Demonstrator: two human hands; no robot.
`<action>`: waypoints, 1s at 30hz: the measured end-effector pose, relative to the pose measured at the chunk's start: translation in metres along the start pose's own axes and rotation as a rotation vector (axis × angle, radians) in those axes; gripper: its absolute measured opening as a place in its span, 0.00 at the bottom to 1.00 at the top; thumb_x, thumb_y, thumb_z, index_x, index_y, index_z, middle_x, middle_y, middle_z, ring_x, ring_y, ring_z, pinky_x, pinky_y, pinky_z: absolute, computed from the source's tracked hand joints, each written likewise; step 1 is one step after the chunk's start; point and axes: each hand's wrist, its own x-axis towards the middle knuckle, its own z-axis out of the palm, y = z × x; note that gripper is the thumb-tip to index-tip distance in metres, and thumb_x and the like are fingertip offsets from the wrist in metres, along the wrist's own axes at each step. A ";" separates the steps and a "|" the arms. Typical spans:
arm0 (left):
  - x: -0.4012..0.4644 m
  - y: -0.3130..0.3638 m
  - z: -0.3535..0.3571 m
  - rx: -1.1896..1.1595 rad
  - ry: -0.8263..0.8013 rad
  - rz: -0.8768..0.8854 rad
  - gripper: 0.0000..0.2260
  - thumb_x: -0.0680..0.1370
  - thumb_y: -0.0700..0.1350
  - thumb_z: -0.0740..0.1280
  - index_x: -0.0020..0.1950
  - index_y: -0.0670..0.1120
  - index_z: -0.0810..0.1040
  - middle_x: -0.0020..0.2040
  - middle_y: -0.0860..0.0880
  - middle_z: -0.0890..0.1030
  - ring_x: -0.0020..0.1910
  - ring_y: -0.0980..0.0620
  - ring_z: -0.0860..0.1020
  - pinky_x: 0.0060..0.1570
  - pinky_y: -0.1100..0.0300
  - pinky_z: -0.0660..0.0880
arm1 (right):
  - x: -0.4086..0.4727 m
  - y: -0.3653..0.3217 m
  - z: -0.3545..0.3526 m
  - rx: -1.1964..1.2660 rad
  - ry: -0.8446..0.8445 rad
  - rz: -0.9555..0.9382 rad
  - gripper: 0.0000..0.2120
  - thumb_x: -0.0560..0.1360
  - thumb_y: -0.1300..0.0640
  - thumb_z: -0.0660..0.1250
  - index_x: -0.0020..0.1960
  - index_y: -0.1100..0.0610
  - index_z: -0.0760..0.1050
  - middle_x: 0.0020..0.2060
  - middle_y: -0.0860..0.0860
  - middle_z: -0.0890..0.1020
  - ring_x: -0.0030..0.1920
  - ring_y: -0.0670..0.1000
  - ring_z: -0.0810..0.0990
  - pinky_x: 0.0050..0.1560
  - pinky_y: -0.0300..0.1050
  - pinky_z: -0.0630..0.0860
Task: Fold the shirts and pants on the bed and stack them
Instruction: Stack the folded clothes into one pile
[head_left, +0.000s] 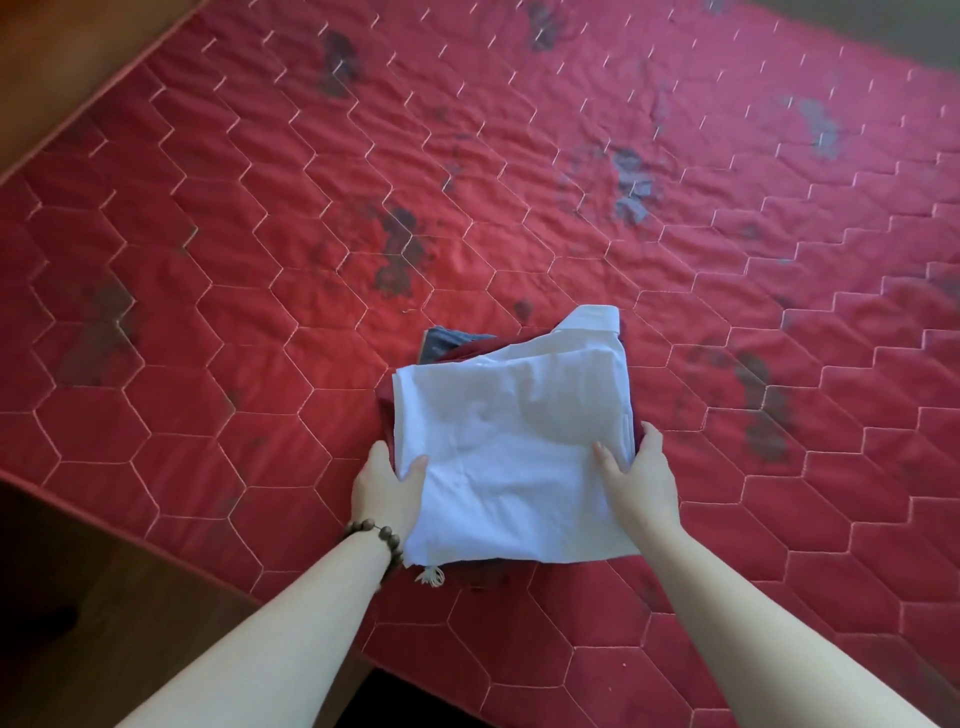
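Red quilted bed cover, hexagon stitching.

Both bare forearms reach forward from the near edge, converging toward the middle. The left hand has its thumb lying on top and its fingers curled out of sight underneath, gripping. The right hand mirrors it, thumb on top, fingers wrapped around the far side.

Folded white shirt atop dark red garment, grey garment beneath
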 end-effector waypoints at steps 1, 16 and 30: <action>0.003 0.004 -0.001 -0.035 0.016 0.044 0.15 0.77 0.48 0.66 0.40 0.41 0.65 0.35 0.49 0.71 0.36 0.46 0.69 0.31 0.57 0.63 | 0.000 0.000 0.001 -0.007 0.022 -0.021 0.33 0.75 0.42 0.63 0.74 0.52 0.55 0.62 0.49 0.74 0.60 0.55 0.75 0.52 0.51 0.73; 0.035 0.008 -0.009 -0.049 -0.019 0.190 0.12 0.80 0.51 0.62 0.50 0.41 0.71 0.44 0.49 0.76 0.43 0.47 0.73 0.42 0.55 0.68 | 0.016 0.016 0.011 -0.137 -0.139 0.026 0.15 0.80 0.47 0.55 0.43 0.57 0.70 0.38 0.50 0.77 0.38 0.50 0.74 0.32 0.41 0.64; 0.063 0.048 -0.005 -0.209 -0.115 0.049 0.04 0.78 0.46 0.65 0.51 0.47 0.74 0.43 0.54 0.77 0.46 0.50 0.76 0.38 0.62 0.68 | 0.042 -0.025 -0.006 0.334 -0.059 -0.130 0.02 0.76 0.52 0.66 0.47 0.49 0.73 0.42 0.43 0.80 0.43 0.47 0.79 0.38 0.39 0.70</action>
